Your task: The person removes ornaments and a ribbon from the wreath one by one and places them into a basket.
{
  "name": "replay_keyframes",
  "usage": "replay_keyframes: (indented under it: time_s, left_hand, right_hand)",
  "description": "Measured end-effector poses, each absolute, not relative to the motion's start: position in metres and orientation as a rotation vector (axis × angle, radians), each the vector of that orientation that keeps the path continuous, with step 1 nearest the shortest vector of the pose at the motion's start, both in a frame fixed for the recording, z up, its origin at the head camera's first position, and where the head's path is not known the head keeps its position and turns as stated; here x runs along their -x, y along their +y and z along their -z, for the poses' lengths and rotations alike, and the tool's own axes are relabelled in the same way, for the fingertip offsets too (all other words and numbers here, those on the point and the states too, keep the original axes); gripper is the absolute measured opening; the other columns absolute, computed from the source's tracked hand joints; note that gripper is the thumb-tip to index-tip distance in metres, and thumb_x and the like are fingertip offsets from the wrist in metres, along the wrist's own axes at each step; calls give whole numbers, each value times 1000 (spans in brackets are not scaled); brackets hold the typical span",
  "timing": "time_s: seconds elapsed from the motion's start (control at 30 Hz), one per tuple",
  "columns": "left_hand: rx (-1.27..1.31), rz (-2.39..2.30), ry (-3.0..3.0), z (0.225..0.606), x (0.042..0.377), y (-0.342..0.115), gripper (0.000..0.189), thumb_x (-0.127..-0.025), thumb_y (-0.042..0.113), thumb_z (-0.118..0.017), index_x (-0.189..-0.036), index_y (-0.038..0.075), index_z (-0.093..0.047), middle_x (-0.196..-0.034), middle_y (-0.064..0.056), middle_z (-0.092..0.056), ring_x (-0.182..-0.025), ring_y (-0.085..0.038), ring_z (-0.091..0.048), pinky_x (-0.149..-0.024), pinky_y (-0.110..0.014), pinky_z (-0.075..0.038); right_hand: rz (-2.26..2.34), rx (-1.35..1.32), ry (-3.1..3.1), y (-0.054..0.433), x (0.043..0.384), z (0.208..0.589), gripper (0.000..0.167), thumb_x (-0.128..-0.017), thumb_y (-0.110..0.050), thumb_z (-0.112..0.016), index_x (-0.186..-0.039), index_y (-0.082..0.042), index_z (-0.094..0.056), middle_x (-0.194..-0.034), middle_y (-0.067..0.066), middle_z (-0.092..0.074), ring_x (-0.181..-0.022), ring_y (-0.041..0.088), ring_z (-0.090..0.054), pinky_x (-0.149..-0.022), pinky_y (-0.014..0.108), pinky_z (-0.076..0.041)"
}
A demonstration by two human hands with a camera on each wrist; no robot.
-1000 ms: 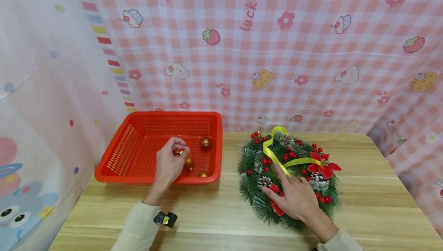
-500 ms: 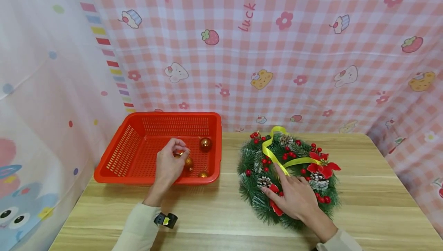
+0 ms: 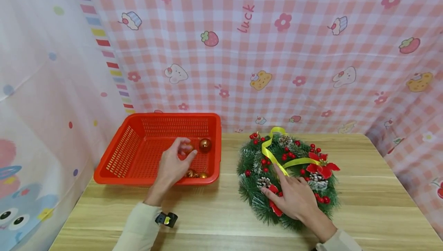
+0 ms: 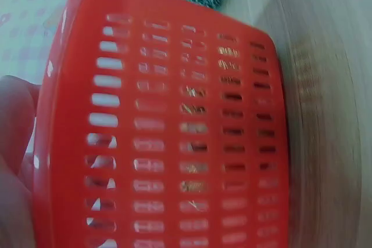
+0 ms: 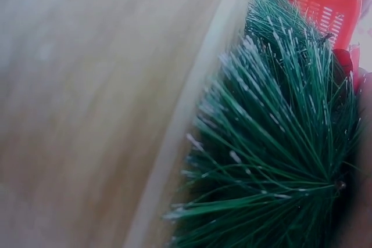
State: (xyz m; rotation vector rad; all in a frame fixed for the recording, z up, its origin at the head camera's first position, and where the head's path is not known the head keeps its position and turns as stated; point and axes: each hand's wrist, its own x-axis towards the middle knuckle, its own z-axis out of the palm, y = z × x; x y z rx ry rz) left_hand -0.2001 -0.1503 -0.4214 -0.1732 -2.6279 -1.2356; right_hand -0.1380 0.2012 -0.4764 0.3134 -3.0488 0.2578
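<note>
Baubles (image 3: 205, 145), gold and shiny, lie in the red basket (image 3: 173, 115), which we see toward the far left corner of the tabletop (image 3: 370, 193). One sits near the basket's right wall, another shows just past the fingers of the left hand (image 3: 173, 164), and more lie along the near wall. The left hand reaches in over the near rim with thumb and fingers apart; we cannot tell whether it touches the bauble beyond them. At its wrist we see a black band (image 3: 166, 219) by the cuff of a pale sleeve (image 3: 138, 224). Well apart from the basket, the wreath (image 3: 256, 197) lies right of the tabletop's middle, its back close to the far edge. The right hand (image 3: 295, 197) rests on the wreath's near part, index finger straight and laid at the yellow ribbon (image 3: 301, 161), thumb spread to the side just below a pine cone (image 3: 263, 182). We also see red berries (image 3: 291, 155) among the needles and a red flower (image 3: 324, 166) on the right side. From the left wrist, the slotted basket wall fills most of our view, with gold showing through the slots. Beyond the tabletop's far edge hangs a pink checked cloth (image 3: 235, 66), and at the left, a paler curtain (image 3: 45, 89).
</note>
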Motion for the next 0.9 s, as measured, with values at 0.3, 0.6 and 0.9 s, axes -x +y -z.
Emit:
replay_keyframes:
  time_s: [0.3, 0.6, 0.9]
  left_hand:
    - [338, 1064, -2840, 420, 196, -114, 57, -95, 42, -63, -145, 19, -48, -120, -7, -69, -99, -24, -64, -83, -46, -52]
    - [451, 786, -3078, 423, 198, -104, 72, -97, 57, -51, -157, 27, -29, -135, -13, -60, -114, -30, -62, -95, -51, -48]
    - [539, 758, -3085, 425, 198, -104, 70, -98, 58, -48, -158, 29, -26, -69, -2, -53, -67, -17, -54, -72, -39, -48]
  right_hand:
    - [-266, -330, -3049, 202, 138, 478, 90, -90, -77, -39, -157, -17, -28, -68, -5, -56, -99, 31, -66, -100, 54, -41]
    - [-236, -380, -3033, 202, 138, 479, 90, -91, -75, -40, -158, -18, -24, -76, -3, -63, -93, 29, -67, -95, 51, -43]
    - [-247, -523, -2981, 210, 132, 479, 88, -91, -71, -47, -159, -22, -20, -104, 5, -72, -100, 28, -67, -97, 54, -43]
